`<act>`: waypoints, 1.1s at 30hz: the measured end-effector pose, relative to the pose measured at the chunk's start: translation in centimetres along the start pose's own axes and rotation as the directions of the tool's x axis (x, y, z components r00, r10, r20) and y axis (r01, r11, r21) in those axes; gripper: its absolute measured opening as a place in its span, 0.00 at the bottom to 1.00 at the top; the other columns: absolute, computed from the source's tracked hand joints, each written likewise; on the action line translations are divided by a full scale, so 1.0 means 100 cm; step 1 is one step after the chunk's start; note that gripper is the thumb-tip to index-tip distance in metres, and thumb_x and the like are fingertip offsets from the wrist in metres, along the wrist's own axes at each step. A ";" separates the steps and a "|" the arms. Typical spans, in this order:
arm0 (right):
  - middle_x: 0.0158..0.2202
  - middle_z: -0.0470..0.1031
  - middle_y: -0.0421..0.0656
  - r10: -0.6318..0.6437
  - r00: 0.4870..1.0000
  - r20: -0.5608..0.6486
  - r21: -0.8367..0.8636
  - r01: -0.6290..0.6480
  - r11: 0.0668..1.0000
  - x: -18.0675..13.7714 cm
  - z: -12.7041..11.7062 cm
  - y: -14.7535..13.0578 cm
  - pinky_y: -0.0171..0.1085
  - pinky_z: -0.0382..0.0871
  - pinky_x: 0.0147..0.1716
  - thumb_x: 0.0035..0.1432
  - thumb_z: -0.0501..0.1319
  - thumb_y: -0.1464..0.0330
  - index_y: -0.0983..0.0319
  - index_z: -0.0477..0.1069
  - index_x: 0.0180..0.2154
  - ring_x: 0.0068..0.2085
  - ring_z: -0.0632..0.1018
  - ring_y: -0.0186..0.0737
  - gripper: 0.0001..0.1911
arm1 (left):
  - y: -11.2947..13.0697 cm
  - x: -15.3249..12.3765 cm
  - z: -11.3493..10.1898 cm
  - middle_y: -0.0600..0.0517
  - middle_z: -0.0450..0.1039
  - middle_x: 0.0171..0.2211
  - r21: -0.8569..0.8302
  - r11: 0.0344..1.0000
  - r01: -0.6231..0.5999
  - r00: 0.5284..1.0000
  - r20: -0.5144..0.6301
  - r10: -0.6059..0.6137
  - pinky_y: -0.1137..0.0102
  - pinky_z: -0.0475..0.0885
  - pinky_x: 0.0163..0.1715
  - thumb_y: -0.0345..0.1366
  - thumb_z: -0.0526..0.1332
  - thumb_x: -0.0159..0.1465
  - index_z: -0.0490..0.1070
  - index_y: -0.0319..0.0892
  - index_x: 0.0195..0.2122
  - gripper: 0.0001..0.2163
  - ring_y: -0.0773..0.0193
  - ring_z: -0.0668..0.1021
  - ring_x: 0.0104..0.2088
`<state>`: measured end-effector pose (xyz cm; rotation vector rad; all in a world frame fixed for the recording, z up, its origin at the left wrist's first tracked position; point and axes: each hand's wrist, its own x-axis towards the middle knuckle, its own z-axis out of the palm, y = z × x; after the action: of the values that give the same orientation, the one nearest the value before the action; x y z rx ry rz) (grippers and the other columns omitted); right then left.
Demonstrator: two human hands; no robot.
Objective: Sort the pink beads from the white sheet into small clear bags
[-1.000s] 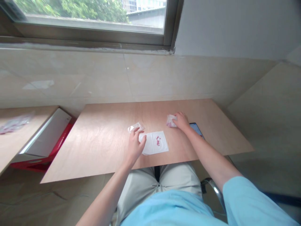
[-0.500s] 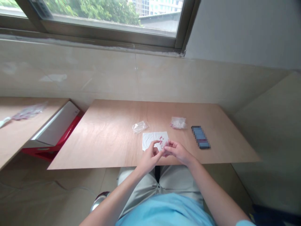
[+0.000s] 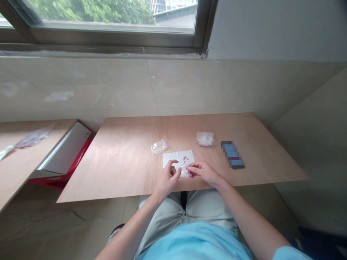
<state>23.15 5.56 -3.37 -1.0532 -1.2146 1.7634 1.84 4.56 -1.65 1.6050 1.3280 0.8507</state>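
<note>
Light-blue short-sleeved shirt and pale khaki trousers occupy the foreground at the person's lap. The left hand sits above the near table edge, fingers curved and partly spread, with thumb and forefinger on either side of a thin white curved strip; contact with the strip cannot be determined. The right hand lies just beside it, fingers together, thumb and forefinger tips closed near the strip's right end; whether they pinch it cannot be determined. The strip lies above a white square paper sheet with red print, flat on a light plywood tabletop. Beyond the sheet lie a clear plastic bag to the left and a plastic bag with white contents to the right. A pixelated smartphone lies further right. A second wooden table and a white-and-red box stand left. A beige tiled wall and a metal-framed window close the view.
</note>
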 end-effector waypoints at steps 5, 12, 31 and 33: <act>0.29 0.78 0.43 0.025 0.997 0.072 0.021 -0.027 0.999 0.001 0.005 0.001 0.38 0.72 0.38 0.58 0.68 0.55 0.65 0.77 0.33 0.32 0.77 0.37 0.18 | 0.001 -0.003 0.003 0.59 0.60 0.21 0.128 0.990 -0.055 0.998 0.025 0.052 0.72 0.58 0.27 0.45 0.57 0.68 0.69 0.42 0.36 0.11 0.67 0.66 0.24; 0.30 0.79 0.43 0.036 0.990 0.137 -0.015 -0.035 0.999 0.001 0.010 0.002 0.37 0.71 0.38 0.57 0.68 0.54 0.64 0.76 0.31 0.33 0.77 0.37 0.19 | 0.009 -0.007 0.008 0.55 0.66 0.24 0.029 0.999 -0.024 0.986 0.165 0.019 0.72 0.60 0.28 0.46 0.52 0.71 0.67 0.41 0.28 0.18 0.67 0.67 0.26; 0.29 0.80 0.42 0.040 0.982 0.186 -0.068 -0.028 0.997 -0.003 0.014 0.009 0.38 0.71 0.41 0.58 0.67 0.58 0.63 0.73 0.31 0.34 0.80 0.39 0.14 | 0.006 -0.008 0.013 0.54 0.69 0.23 -0.139 0.984 0.107 0.953 0.298 -0.061 0.73 0.64 0.28 0.40 0.52 0.68 0.66 0.41 0.26 0.15 0.67 0.69 0.25; 0.28 0.79 0.41 0.031 0.987 0.159 -0.086 -0.018 0.996 -0.003 0.016 0.009 0.38 0.71 0.40 0.57 0.67 0.59 0.63 0.72 0.29 0.34 0.79 0.39 0.14 | 0.007 -0.009 0.012 0.54 0.70 0.24 -0.116 0.988 0.098 0.948 0.314 -0.057 0.73 0.64 0.29 0.40 0.53 0.67 0.67 0.41 0.26 0.14 0.66 0.70 0.26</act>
<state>21.73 4.47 -3.85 -0.9931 -1.3909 1.8588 2.99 3.46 -1.45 1.5022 1.0828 0.5948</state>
